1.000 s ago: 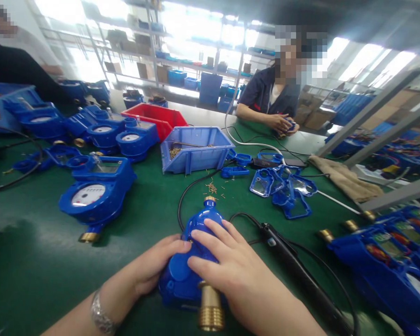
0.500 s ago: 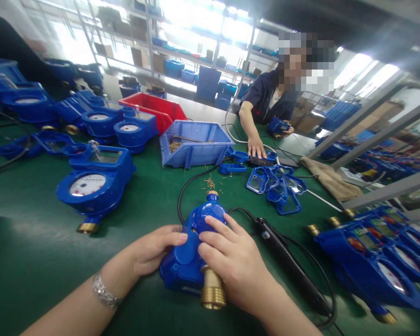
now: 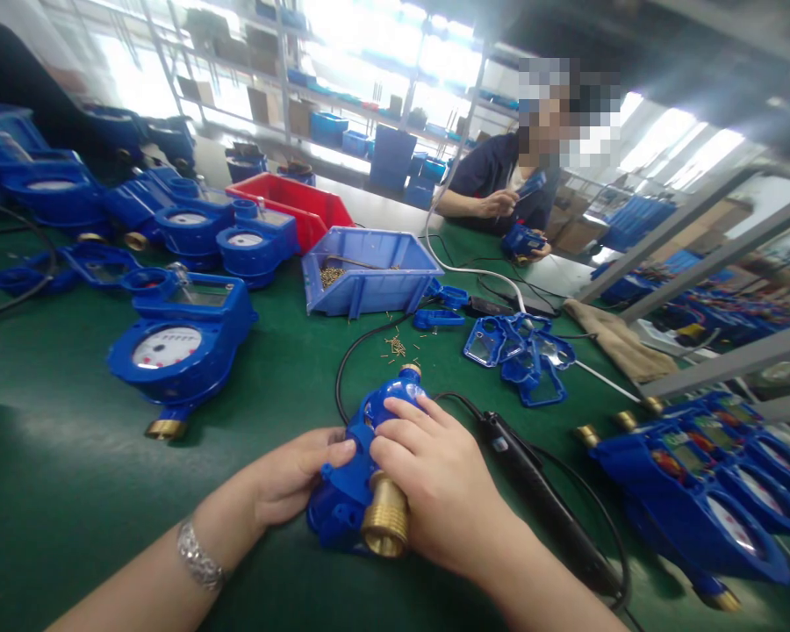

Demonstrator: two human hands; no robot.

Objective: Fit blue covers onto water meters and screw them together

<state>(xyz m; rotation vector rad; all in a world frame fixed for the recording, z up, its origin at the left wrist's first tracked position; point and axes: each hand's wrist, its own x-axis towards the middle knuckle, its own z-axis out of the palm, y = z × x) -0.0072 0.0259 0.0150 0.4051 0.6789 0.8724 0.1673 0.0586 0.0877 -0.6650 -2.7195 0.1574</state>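
Observation:
A blue water meter (image 3: 342,500) with threaded brass ends is between my two hands on the green tabletop, its dial side turned away from view. My left hand (image 3: 303,470) grips its left side, thumb on top. From the right, my right hand (image 3: 434,474) wraps over the rounded blue body beside the near brass end. Both hands are closed on it, and some fingertips are hidden. Just right of my right hand lies a black electric screwdriver (image 3: 546,500) with its cable. Small brass screws (image 3: 396,346) are scattered beyond the meter.
A light-blue bin (image 3: 369,285) holds screws, with a red bin (image 3: 290,206) behind. Another water meter (image 3: 184,338) stands left. Blue cover frames (image 3: 527,355) lie ahead right; several open meters (image 3: 704,483) stand at right. Across the table, a co-worker (image 3: 500,180) holds blue parts.
The meter in my hands has tilted, and its near brass end has shifted left and up. The co-worker's hand has risen from the table with a blue part.

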